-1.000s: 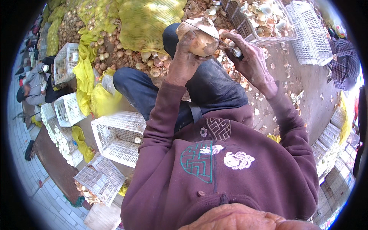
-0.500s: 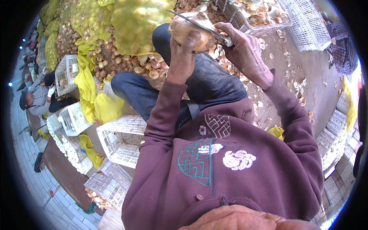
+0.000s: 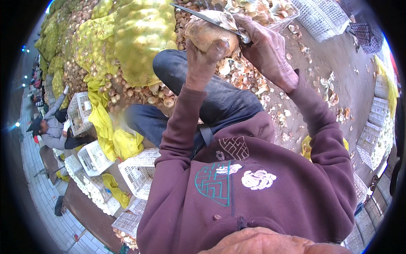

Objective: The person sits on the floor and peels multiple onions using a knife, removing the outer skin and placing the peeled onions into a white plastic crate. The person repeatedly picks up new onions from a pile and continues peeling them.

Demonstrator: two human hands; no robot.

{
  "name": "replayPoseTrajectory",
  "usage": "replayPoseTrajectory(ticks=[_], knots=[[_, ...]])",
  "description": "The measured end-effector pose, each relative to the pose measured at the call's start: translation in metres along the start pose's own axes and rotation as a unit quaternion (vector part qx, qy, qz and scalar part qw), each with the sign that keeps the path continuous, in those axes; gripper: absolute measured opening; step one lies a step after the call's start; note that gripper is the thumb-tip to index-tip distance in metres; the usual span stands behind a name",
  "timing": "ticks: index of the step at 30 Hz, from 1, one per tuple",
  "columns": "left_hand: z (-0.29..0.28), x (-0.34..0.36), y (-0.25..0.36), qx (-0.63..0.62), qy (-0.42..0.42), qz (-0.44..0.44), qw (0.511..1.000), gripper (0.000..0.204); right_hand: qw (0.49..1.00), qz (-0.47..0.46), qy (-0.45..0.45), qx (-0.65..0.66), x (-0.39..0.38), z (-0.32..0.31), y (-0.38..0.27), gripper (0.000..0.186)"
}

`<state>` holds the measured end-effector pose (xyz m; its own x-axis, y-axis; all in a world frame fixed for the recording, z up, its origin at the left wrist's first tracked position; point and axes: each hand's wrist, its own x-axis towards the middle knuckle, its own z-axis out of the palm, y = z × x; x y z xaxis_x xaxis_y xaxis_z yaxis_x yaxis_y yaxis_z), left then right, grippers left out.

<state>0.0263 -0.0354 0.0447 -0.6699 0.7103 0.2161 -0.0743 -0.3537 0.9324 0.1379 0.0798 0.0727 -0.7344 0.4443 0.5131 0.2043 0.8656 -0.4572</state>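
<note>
The left hand (image 3: 202,63) has its fingers wrapped around an onion (image 3: 207,34), the thumb pressed on its near side. The right hand (image 3: 270,53) has its fingers closed on the handle end of a knife (image 3: 198,13). The blade runs leftward from those fingers across the top of the onion, its tip reaching past the far left side; how deep it cuts cannot be told. Right of the left fingers, the onion sits close against the right fingers, with pale loose skin showing beyond the blade.

Just beyond the right fingers is a crate (image 3: 289,19) heaped with peels (image 3: 262,7); farther right of them stands a white crate (image 3: 323,17). Below and between the two hands' fingers, scraps (image 3: 245,76) cover the floor (image 3: 313,55), thinning out to the right. Left of the left fingers lies a full yellow sack (image 3: 139,38), with loose bulbs (image 3: 139,95) spread at its near end. The left knee (image 3: 173,67) is near the left fingers, on their left. Well apart on the far left, a person in a grey top (image 3: 53,137) sits by a basket (image 3: 79,112).
</note>
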Motion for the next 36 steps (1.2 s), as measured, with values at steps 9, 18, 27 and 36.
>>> replayPoseTrajectory(ticks=[9, 18, 27, 36], knots=[[-0.013, 0.01, -0.022, 0.156, -0.125, 0.054, 0.978, 0.055, 0.952, 0.277, -0.049, 0.116, -0.053, 0.045, 0.171, 0.03], [-0.019, 0.024, 0.039, 0.539, -0.088, 0.143, 0.826, 0.09, 0.571, 0.387, -0.098, 0.717, -0.026, 0.061, 0.02, 0.051], [-0.046, -0.024, 0.011, 0.136, -0.012, 0.087, 0.987, 0.097, 0.391, 0.376, -0.233, 0.807, -0.05, 0.075, -0.01, 0.063], [-0.093, -0.058, 0.003, 0.018, 0.039, 0.001, 0.999, 0.056, 0.962, 0.053, -0.209, 0.168, -0.027, 0.004, -0.006, 0.031]])
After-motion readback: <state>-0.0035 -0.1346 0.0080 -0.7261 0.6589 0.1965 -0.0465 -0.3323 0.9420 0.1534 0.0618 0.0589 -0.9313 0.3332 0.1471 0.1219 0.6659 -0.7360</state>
